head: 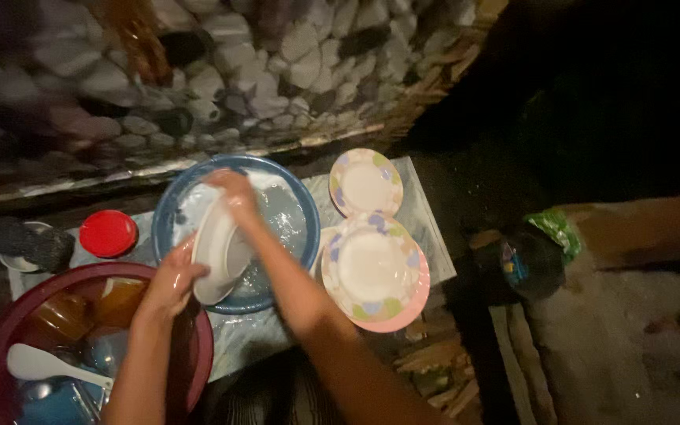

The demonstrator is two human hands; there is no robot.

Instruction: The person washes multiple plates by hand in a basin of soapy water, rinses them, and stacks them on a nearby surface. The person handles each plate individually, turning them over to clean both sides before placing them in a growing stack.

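A white plate (216, 250) is held on edge over a blue basin (168, 201) of soapy water. My left hand (171, 279) grips the plate's lower rim. My right hand (234, 193) rests on the plate's upper edge, fingers curled over it. To the right of the basin lie washed plates with pastel patterned rims: a stack (375, 271) close by and a single smaller plate (365, 182) farther back.
A dark red basin (198, 346) at lower left holds amber glasses (120, 299), a white spoon (33, 364) and blue ware. A red lid (108, 233) and a dark sponge in a dish (29, 244) sit at left. A stone wall runs behind; dark ground lies to the right.
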